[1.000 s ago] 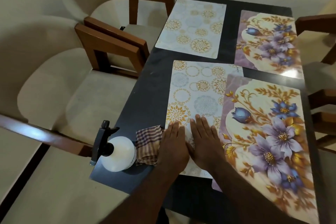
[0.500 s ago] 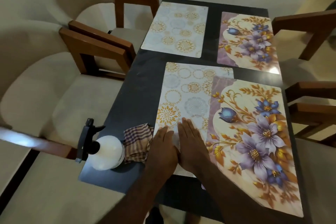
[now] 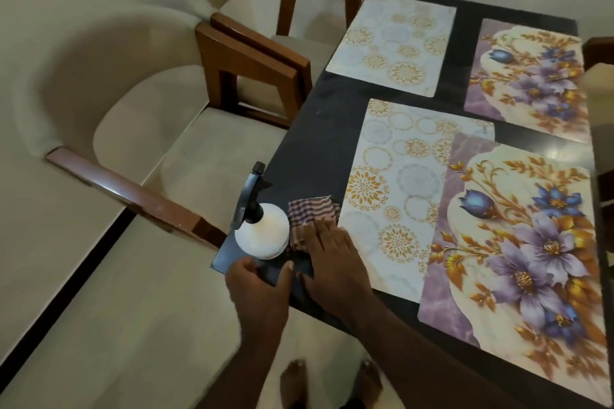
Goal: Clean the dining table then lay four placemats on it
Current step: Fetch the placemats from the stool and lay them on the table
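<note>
dark, glossy tabletop (image 3: 315, 143) fills the right side of your view, with its near left corner turned toward you. pale cushioned chairs (image 3: 252, 56) with brown wooden arms stand along the table's left side over a pale floor (image 3: 133, 342), and your bare feet (image 3: 299, 382) show at the bottom edge.

all four placemats lie flat on the table. at the far end, a white mat with gold circles (image 3: 392, 43) sits on the left and a purple floral mat (image 3: 528, 76) on the right, with a strip of bare table between them. at the near end, a second circle-patterned mat (image 3: 392, 183) lies on the left, and a second floral mat (image 3: 518, 242) overlaps its right edge.

a white spray bottle (image 3: 262, 232) with a black trigger stands at the near left corner. a folded checked cloth (image 3: 310, 212) lies just beside it, between the bottle and the near circle mat.

your left hand (image 3: 259, 289) is at the corner just below the bottle's base, thumb and fingers spread apart in a loose curve; you cannot tell whether it touches the bottle. your right hand (image 3: 332, 252) lies flat with fingers straight, its fingertips resting on the cloth's near edge, beside the left edge of the near circle mat.
</note>
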